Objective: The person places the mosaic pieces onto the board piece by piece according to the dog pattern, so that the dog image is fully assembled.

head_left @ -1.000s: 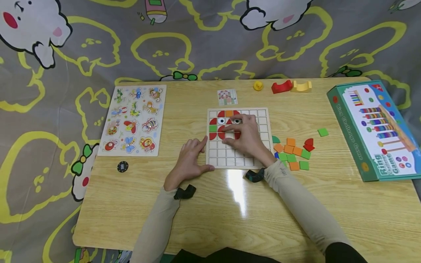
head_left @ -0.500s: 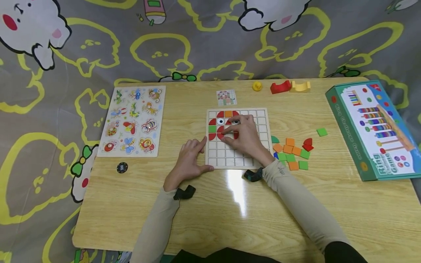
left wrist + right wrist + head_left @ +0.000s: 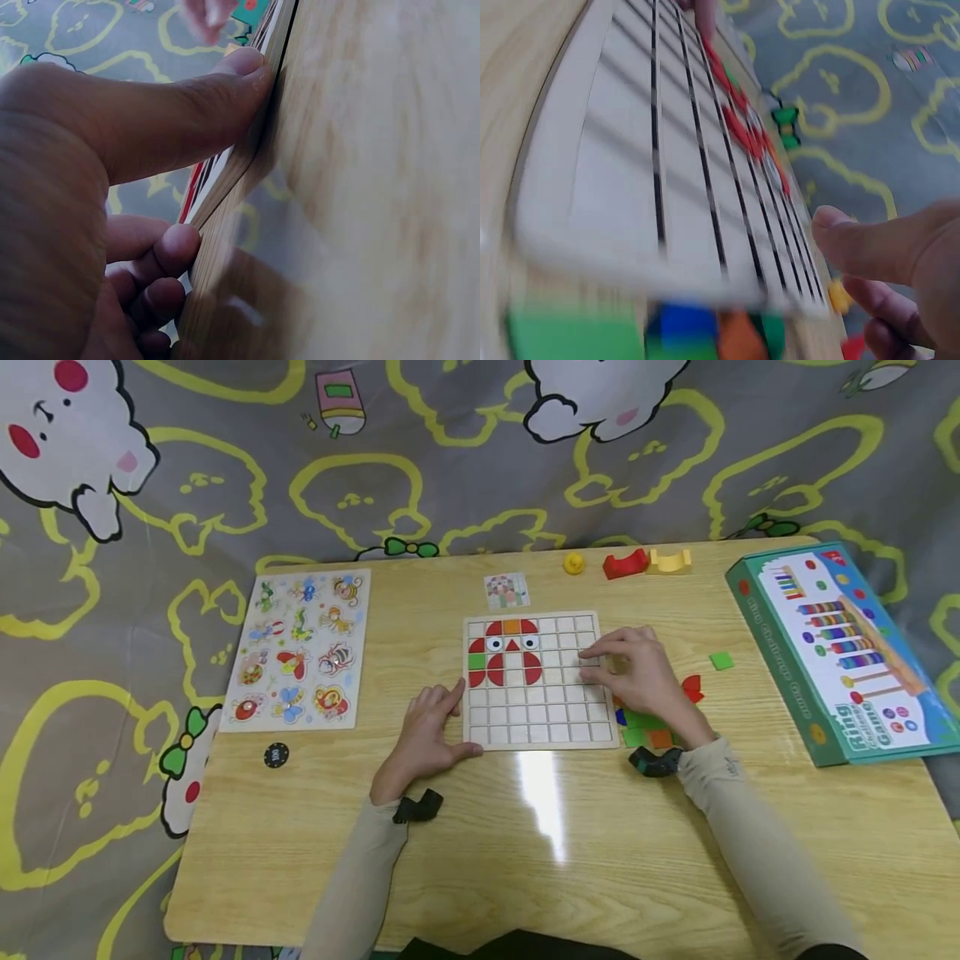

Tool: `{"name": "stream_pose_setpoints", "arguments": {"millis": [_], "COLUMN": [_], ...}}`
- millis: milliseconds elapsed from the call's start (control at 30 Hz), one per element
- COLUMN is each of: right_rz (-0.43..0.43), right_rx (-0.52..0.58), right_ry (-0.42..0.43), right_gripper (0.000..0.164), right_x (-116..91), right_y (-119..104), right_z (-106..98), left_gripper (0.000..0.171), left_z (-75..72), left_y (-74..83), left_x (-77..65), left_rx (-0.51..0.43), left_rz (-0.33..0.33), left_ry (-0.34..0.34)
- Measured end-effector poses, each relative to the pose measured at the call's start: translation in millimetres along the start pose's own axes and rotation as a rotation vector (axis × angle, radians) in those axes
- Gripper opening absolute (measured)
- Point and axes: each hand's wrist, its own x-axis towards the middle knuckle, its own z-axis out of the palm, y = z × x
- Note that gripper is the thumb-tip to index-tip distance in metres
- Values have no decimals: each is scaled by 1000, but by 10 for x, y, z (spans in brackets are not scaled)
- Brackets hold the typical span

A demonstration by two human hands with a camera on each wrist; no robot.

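Observation:
A white grid board [image 3: 558, 718] lies mid-table, its upper-left cells filled with red curved tiles [image 3: 532, 668], an orange tile [image 3: 512, 627], a green square tile [image 3: 477, 661] and two eye tiles [image 3: 529, 642]. My left hand [image 3: 420, 735] braces the board's near-left corner. Its thumb lies along the near edge and its fingertips touch the left side, as the left wrist view shows. Over the board's right edge hovers my right hand [image 3: 637, 672], thumb and index apart, nothing visible between them. Beneath it, partly hidden, are loose green [image 3: 640, 720] and orange tiles [image 3: 660, 739].
A patterned card [image 3: 506, 590] lies behind the board. An insect puzzle [image 3: 296, 652] and a black disc [image 3: 276, 755] are left. A yellow knob-like piece [image 3: 573, 562] and red [image 3: 626, 564] and yellow blocks [image 3: 670, 562] line the back; a game box [image 3: 847, 652] stands right.
My right hand has moved right, from the filled cells to above the board's right edge, uncovering the red tiles and right eye tile. My left hand stays at the corner. The head view has shifted slightly.

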Motion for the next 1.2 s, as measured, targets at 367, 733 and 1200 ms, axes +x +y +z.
{"name": "stream_pose_setpoints", "arguments": {"millis": [367, 733, 1200], "right_rz": [138, 142, 211], "right_rx": [-186, -204, 113], "right_ry": [-88, -105, -38], "right_gripper": [24, 19, 31], "right_x": [-497, -515, -344], "right_y": [527, 545, 297], "right_z": [-592, -588, -430], "left_gripper": [109, 109, 109], "left_z": [1, 13, -7], "left_y": [18, 10, 22], "left_x": [-10, -22, -18], "left_rx": [-17, -8, -4], "left_rz": [-5, -1, 1], "left_ry": [3, 2, 5]}}
